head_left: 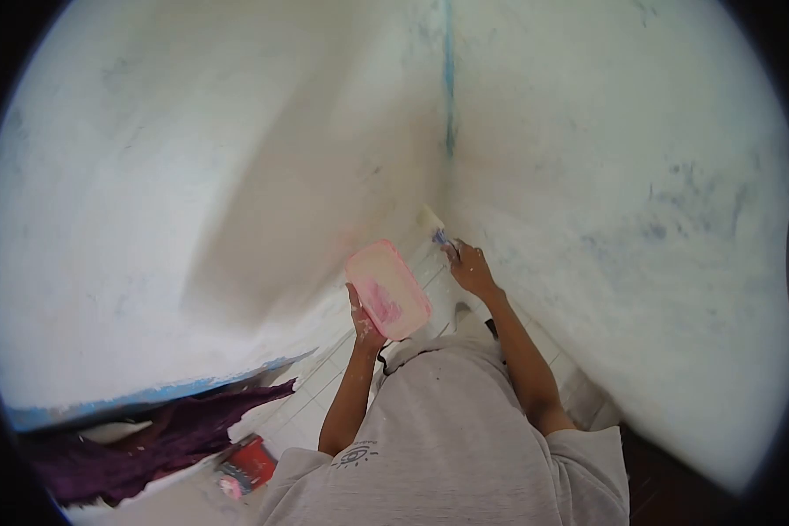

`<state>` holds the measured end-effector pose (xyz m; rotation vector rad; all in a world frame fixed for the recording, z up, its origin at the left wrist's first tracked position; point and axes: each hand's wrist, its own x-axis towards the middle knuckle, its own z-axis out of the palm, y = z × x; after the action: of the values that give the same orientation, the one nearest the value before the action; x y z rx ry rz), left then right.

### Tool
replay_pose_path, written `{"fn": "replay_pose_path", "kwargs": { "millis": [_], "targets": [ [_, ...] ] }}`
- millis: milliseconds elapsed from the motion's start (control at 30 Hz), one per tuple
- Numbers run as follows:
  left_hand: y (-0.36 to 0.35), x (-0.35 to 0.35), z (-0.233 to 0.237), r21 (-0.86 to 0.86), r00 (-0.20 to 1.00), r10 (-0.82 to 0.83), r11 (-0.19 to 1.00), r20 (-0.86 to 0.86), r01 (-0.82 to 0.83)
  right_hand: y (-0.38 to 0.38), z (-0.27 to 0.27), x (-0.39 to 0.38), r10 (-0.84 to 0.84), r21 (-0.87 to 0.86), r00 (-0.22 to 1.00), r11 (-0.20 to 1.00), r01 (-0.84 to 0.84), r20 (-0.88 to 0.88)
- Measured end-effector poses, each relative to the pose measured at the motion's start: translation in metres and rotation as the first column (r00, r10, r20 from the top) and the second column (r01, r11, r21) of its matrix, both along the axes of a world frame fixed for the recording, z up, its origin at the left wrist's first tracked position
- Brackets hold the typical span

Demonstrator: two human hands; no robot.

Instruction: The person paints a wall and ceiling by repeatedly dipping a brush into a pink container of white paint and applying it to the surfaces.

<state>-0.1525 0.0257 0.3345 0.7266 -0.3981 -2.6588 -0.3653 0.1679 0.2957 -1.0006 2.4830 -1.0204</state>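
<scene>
Near centre frame, my left grip (366, 326) holds a shallow pink plastic tub (399, 298), probably light and slightly flexible, best cradled underneath. My right grip (473, 270), just right, closes round a pale-bristled brush (439, 235); its handle looks stiff, bristles soft.

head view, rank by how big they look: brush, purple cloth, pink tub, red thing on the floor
Largest to smallest:
1. purple cloth
2. pink tub
3. red thing
4. brush
</scene>
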Motion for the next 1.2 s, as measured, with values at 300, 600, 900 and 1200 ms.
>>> {"fn": "replay_pose_path", "kwargs": {
  "millis": [300, 600, 900, 1200],
  "targets": [
    [-0.014, 0.027, 0.004, -0.056, 0.992, -0.127, 0.990, 0.021, 0.128, 0.014, 0.125, 0.095, -0.049, -0.166, 0.970, 0.982, 0.090, 0.236],
    [-0.019, 0.060, -0.011, -0.065, 0.955, -0.293, 0.955, -0.035, 0.291, 0.053, 0.126, 0.159, 0.064, -0.101, 0.998, 0.993, -0.066, -0.020],
    [-0.002, 0.077, 0.000, -0.216, 0.904, -0.427, 0.884, -0.014, 0.414, 0.069, 0.153, 0.214, 0.101, 0.167, 0.995, 0.981, -0.097, -0.014],
    [0.031, 0.080, -0.020, -0.196, 0.844, -0.532, 0.822, 0.069, 0.535, 0.104, 0.148, 0.233, 0.003, 0.219, 0.998, 0.976, 0.013, -0.070]
  ]
}}
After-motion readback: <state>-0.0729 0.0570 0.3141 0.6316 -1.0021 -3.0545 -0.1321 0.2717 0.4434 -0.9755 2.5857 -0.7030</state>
